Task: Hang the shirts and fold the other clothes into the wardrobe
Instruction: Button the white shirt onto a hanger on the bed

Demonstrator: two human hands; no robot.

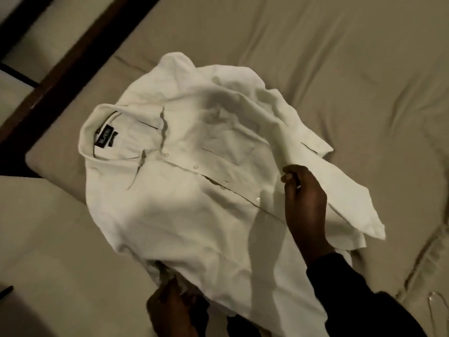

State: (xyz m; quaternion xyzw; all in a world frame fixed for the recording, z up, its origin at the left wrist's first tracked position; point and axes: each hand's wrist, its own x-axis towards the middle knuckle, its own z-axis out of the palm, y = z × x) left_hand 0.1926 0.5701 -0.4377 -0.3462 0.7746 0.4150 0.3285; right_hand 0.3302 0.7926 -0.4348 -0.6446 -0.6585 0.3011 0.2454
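Fingers (288, 175) of right hand (306, 203) pinch white shirt (184, 181); left hand (170, 310), half-hidden, grips its hem.

Dim, warm light; soft overall blur; dark shadowed lower-left corner.

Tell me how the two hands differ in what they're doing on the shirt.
The right hand pinches a fold near the white shirt's button placket, mid-garment; the left hand grips the bunched hem at the near edge. The right hand shows fully, the left hand only partly, under cloth. Both hold the same shirt.
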